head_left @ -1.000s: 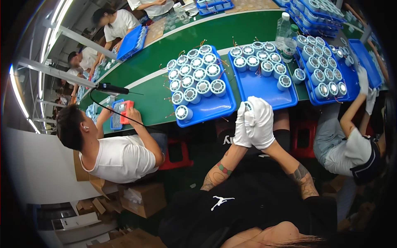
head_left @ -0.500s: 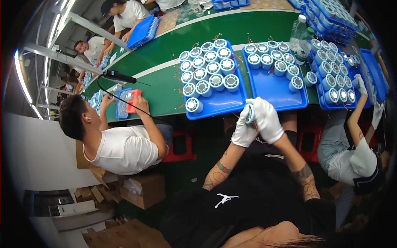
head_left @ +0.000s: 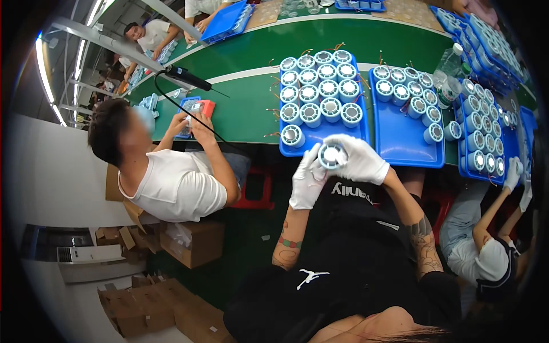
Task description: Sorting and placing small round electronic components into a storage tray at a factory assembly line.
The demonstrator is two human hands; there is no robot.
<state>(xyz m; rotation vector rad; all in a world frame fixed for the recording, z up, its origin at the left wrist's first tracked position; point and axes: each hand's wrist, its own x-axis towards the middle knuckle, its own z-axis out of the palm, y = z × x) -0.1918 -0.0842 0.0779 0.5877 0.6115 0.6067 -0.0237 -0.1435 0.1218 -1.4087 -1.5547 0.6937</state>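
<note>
Both hands [head_left: 361,160] are clamping a pale-blue cylinder [head_left: 331,155] before the nearest blue tray [head_left: 325,130]; perhaps slippery gloves [head_left: 306,186] are risking a drop.

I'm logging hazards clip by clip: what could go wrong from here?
The light-blue cylinder in the gloved right hand might slip onto the nearest blue tray. Thin wires jutting past that tray's edge could snag. The lone cylinder standing on the green table might get knocked over.

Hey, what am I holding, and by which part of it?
A light-blue cylinder, held at its right side by your gloved right hand; your left hand is at its left side, though whether that one grips too cannot be told.
</note>
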